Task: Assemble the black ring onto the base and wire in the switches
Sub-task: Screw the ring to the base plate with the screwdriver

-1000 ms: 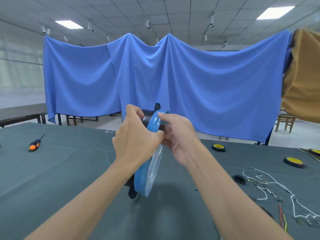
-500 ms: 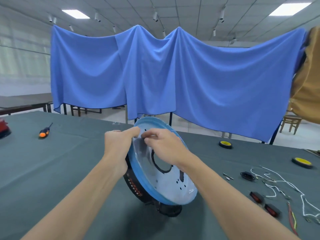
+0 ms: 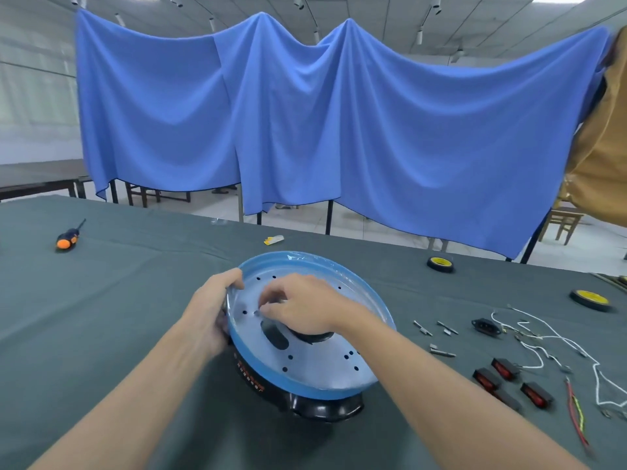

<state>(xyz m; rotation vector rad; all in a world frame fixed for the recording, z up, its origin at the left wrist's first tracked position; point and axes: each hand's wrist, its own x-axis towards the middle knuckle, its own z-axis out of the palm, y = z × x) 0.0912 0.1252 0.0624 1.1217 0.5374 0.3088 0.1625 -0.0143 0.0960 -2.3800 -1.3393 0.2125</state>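
Illegible orange lettering on black ring

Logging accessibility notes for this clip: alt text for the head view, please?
A person's left hand grips the rim of a blue-rimmed base sitting on a black ring on a grey table, while the right hand touches its face with curled fingertips. Red switches and white wires lie to the right, a screwdriver far left.

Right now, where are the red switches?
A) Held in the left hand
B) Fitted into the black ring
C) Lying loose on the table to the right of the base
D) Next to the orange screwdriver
C: the red switches lie loose on the table, to the right of the blue base, and neither hand touches them.
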